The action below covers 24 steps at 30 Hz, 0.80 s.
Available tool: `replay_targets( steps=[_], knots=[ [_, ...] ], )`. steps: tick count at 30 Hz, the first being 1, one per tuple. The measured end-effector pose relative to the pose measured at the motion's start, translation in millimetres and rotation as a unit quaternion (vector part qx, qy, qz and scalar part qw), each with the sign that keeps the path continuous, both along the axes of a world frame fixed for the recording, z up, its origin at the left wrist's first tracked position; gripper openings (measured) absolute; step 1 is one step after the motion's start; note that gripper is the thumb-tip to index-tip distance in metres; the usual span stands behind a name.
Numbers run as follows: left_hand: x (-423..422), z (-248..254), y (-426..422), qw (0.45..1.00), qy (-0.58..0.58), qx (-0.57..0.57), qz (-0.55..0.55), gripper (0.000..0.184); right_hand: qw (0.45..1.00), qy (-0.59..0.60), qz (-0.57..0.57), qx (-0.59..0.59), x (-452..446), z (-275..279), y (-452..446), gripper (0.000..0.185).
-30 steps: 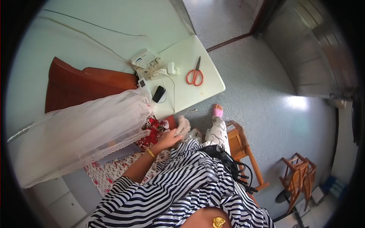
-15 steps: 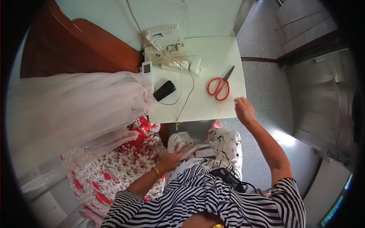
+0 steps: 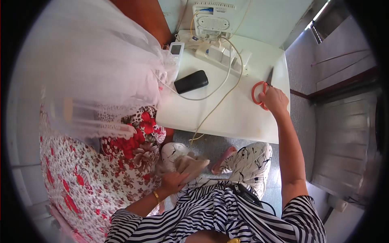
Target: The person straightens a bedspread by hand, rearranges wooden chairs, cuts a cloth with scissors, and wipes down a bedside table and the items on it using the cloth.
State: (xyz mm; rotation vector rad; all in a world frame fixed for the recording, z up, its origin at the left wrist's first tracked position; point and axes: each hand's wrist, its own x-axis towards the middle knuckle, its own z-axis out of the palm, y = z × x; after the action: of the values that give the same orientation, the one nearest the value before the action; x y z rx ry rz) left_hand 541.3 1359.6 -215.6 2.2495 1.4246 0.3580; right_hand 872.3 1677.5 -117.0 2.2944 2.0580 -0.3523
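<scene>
My right hand [image 3: 274,101] is at the right side of the white table, with its fingers closed on the handles of a pair of scissors [image 3: 254,94]. The scissors have red-orange loops, and their dark blades point away from me. Low over my lap, my left hand [image 3: 173,182] grips a thin beige cloth [image 3: 191,165] that is bunched up above my left knee. Part of the cloth is hidden by the fingers.
On the white table [image 3: 227,117] lie a black phone-like object [image 3: 191,82], a white remote control [image 3: 175,54] and a power strip [image 3: 219,58] with loose cables. A white router [image 3: 212,22] stands behind. Sheer netting [image 3: 109,60] hangs over a floral bed [image 3: 81,182] at left.
My right hand has moved from the table's edge onto the scissors' handles. The left hand still has the cloth, which is raised a bit. The view has shifted closer to the table.
</scene>
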Motion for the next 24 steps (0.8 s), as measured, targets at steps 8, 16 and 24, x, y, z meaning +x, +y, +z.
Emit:
replay_targets(
  steps=[8,16,24],
  knots=[
    [51,10,-45,0.988,-0.088,0.028,0.122,0.039,0.927,0.362,-0.065,0.079,40,6,-52,0.037],
    [118,63,-13,0.779,-0.583,-0.158,0.170,0.036,0.813,0.559,0.159,0.029,8,23,-234,0.021],
    [156,98,0,0.619,-0.718,-0.291,0.131,0.041,0.877,0.401,0.263,0.029,-24,26,-293,0.024]
  ],
)
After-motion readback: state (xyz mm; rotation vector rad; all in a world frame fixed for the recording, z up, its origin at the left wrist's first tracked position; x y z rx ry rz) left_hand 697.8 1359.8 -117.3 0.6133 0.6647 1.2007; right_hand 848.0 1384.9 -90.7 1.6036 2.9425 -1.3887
